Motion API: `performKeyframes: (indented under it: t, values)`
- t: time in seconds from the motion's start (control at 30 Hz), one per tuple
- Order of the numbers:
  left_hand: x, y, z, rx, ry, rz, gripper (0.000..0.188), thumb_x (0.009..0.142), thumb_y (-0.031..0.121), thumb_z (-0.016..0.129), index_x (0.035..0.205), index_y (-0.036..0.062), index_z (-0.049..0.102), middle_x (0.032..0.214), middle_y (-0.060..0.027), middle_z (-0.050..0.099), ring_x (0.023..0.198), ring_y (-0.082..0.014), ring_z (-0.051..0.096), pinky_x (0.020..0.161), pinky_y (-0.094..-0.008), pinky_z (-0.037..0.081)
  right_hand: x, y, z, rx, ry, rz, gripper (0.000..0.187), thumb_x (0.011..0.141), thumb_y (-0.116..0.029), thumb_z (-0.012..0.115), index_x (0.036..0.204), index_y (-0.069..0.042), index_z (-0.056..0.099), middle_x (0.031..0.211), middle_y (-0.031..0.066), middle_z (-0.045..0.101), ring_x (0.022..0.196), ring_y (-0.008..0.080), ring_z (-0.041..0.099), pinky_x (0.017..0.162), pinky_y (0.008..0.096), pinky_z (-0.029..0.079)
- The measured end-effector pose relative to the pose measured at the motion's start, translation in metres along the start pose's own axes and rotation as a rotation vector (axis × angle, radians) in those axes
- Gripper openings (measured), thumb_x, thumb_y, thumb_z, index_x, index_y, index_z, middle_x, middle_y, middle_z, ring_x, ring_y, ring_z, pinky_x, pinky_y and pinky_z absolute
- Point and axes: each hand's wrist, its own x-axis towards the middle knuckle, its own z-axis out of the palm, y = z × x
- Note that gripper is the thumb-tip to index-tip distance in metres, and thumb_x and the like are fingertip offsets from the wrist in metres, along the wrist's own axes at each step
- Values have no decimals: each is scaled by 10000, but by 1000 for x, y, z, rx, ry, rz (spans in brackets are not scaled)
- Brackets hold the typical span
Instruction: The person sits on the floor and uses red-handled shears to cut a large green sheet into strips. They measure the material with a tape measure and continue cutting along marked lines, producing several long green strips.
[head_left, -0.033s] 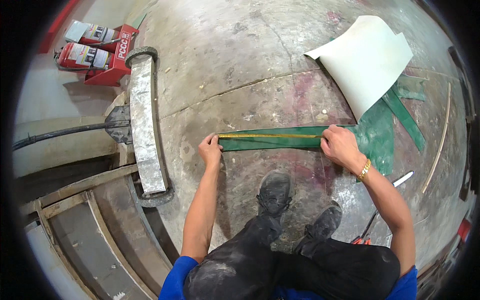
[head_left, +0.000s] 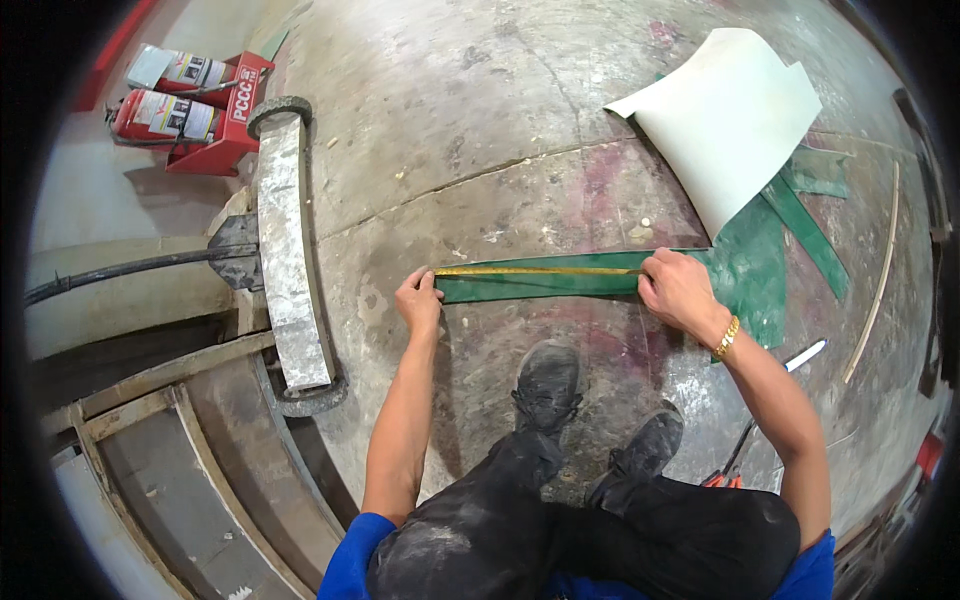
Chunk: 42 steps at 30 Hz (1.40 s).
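A long green strip (head_left: 540,288) of sheet material lies flat on the floor in front of my shoes. Along its upper edge runs a yellow tape measure (head_left: 540,271), pulled straight between my two hands. At the strip's left end my left hand (head_left: 419,299) is closed, pinching the tape's end against the strip. My right hand (head_left: 682,289) is closed on the other end of the tape, over the strip's right part; whether the tape's case sits inside it is hidden. Right of that hand the strip meets a wider green piece (head_left: 750,285).
A pale curled sheet (head_left: 735,125) covers part of the green material. Nearby are a narrow green offcut (head_left: 812,240), a thin stick (head_left: 878,290), a white pen-like object (head_left: 806,355) and orange handles (head_left: 722,480). At left stand a wheeled metal beam (head_left: 290,250) and red fire extinguishers (head_left: 165,115).
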Motion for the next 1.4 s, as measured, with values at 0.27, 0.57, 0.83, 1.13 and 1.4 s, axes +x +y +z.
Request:
performKeyframes:
  t: [0.27, 0.57, 0.83, 1.13, 1.4]
  values:
    - [3, -1, 11, -145, 14, -32, 258, 851, 125, 610, 1065, -14, 647, 761, -70, 639, 552, -113, 562, 471, -247, 440, 0, 7, -4, -32, -42, 20, 179, 749, -189, 563, 678, -26, 587, 714, 134, 560, 701, 321, 587, 663, 428, 486]
    - [5, -10, 7, -109, -1, -11, 214, 896, 105, 582, 1064, -21, 623, 777, -25, 603, 573, -79, 492, 483, -218, 409, -17, 36, -24, -34, -74, 56, 186, 740, -218, 554, 712, -39, 600, 728, 122, 588, 741, 302, 609, 676, 434, 485]
    - [5, -6, 15, -127, 8, -9, 230, 903, 120, 588, 1070, -36, 613, 769, -27, 594, 562, -68, 477, 455, -203, 399, -47, 132, -55, -54, 88, 105, 158, 755, -181, 577, 827, -58, 644, 802, 95, 582, 854, 279, 570, 745, 417, 456]
    - [-3, -2, 10, -175, -1, -3, 245, 911, 116, 580, 1101, -38, 598, 774, -19, 577, 560, -68, 473, 454, -204, 404, -49, 137, -29, -130, 319, 87, 138, 738, -238, 617, 763, -103, 607, 798, 48, 568, 837, 231, 562, 723, 386, 421]
    - [-10, -3, 8, -105, -98, 121, 284, 899, 55, 561, 1180, 11, 570, 774, -9, 524, 585, -68, 468, 488, -210, 403, -53, 136, -25, -171, 378, 98, 136, 740, -240, 619, 727, -116, 565, 788, 36, 541, 818, 218, 552, 711, 372, 412]
